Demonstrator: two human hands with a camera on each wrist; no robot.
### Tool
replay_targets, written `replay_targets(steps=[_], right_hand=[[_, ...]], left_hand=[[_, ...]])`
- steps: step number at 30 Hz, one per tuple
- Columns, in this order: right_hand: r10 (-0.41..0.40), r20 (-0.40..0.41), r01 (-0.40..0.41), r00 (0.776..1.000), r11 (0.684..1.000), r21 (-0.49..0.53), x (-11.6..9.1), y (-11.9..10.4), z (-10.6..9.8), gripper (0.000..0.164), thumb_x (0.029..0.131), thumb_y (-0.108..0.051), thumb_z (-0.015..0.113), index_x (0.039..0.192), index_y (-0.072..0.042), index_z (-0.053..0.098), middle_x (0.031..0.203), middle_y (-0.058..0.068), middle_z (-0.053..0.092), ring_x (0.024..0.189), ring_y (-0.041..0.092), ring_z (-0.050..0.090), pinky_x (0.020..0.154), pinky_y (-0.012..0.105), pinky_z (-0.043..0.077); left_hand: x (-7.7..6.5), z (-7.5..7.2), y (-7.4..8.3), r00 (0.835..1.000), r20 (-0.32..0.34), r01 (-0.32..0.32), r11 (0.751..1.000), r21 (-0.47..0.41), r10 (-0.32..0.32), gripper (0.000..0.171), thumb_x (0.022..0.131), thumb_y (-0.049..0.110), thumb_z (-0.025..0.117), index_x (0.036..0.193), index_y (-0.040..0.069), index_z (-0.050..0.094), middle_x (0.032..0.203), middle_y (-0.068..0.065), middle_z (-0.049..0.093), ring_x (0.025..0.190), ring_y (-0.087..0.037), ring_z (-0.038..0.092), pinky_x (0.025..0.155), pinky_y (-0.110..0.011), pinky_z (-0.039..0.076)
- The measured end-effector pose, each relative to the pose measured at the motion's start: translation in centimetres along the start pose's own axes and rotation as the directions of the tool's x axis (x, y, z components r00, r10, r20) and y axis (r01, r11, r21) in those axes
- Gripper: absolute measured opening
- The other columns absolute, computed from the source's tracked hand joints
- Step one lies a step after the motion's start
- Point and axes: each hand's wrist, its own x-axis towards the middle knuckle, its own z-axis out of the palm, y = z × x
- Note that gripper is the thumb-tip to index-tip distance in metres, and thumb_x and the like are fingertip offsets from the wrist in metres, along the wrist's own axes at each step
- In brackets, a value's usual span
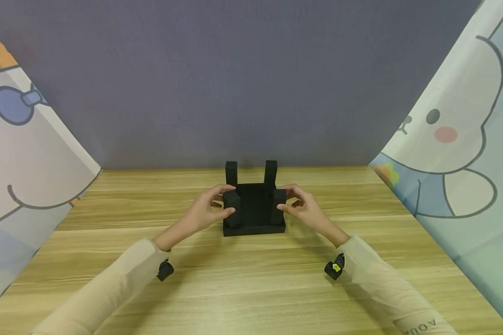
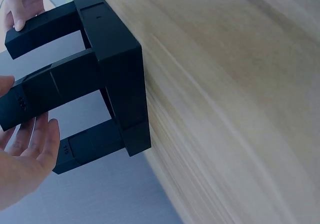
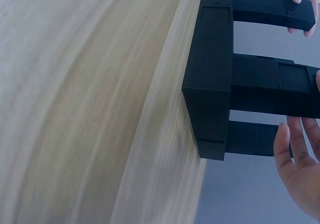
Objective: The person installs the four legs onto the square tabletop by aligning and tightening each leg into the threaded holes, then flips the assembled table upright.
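Observation:
A black square base (image 1: 253, 230) lies on the wooden table, with upright black posts standing at its corners. My left hand (image 1: 205, 208) grips the front left post (image 1: 232, 202) near its top, thumb on the near side and fingers behind. On the other side, my right hand (image 1: 305, 210) pinches the front right post (image 1: 278, 214) in the same way. Two rear posts (image 1: 231, 173) rise untouched at the back. In the left wrist view the gripped left post (image 2: 55, 86) meets the base (image 2: 122, 79); the right wrist view shows the right post (image 3: 275, 91) doing likewise.
The light wooden table (image 1: 251, 288) surrounds the base. A grey partition (image 1: 243, 83) stands along the far edge. Cartoon-printed cloths hang at the left (image 1: 33, 163) and right (image 1: 452, 163). Each wrist carries a small black camera (image 1: 165, 270).

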Motion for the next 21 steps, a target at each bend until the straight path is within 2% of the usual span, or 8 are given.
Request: replay_targets(steps=[4,8,14,18,21], right_hand=[[0.006,0.002,-0.006,1.0,1.0,0.005,0.0,-0.1,0.0,0.041,0.082,-0.001,0.066,0.119,0.004,0.051,0.101,0.021,0.058,0.095,0.032,0.055,0.074,0.044,0.05],[0.005,0.004,-0.005,1.0,1.0,0.004,0.0,-0.1,0.0,0.04,0.082,-0.001,0.066,0.119,0.004,0.051,0.101,0.021,0.058,0.096,0.033,0.055,0.073,0.044,0.05],[0.004,0.005,-0.004,1.0,1.0,0.004,0.0,-0.1,0.0,0.04,0.082,-0.002,0.066,0.118,0.005,0.052,0.101,0.021,0.058,0.095,0.033,0.054,0.073,0.044,0.051],[0.002,0.005,-0.002,1.0,1.0,0.004,0.0,-0.2,0.0,0.04,0.082,-0.001,0.066,0.118,0.005,0.052,0.101,0.021,0.058,0.095,0.033,0.054,0.073,0.042,0.051],[0.004,0.005,-0.005,1.0,1.0,0.005,0.0,-0.2,0.0,0.04,0.082,-0.002,0.066,0.118,0.005,0.051,0.102,0.021,0.057,0.096,0.032,0.054,0.073,0.042,0.051]], left_hand=[[0.1,-0.3,0.0,0.999,0.025,-0.034,0.999,-0.012,0.035,0.05,0.081,0.012,0.07,0.127,0.009,0.051,0.12,-0.014,0.056,0.092,-0.027,0.062,0.078,-0.039,0.053],[0.4,-0.7,0.0,0.994,0.096,-0.058,0.998,-0.019,0.06,0.048,0.083,0.011,0.067,0.128,0.009,0.05,0.127,-0.014,0.053,0.097,-0.028,0.061,0.081,-0.04,0.052],[0.9,-1.4,-0.2,0.978,0.202,-0.05,0.998,-0.03,0.055,0.048,0.085,0.007,0.064,0.13,0.013,0.048,0.132,-0.01,0.049,0.102,-0.027,0.058,0.086,-0.042,0.05],[1.0,-1.6,-0.3,0.973,0.227,-0.044,0.999,-0.028,0.049,0.049,0.085,0.006,0.063,0.131,0.013,0.047,0.133,-0.01,0.048,0.101,-0.028,0.058,0.087,-0.042,0.049],[0.9,-1.6,-0.2,0.974,0.221,-0.035,0.999,-0.028,0.041,0.05,0.085,0.008,0.064,0.131,0.013,0.047,0.134,-0.011,0.047,0.104,-0.029,0.057,0.088,-0.042,0.049]])
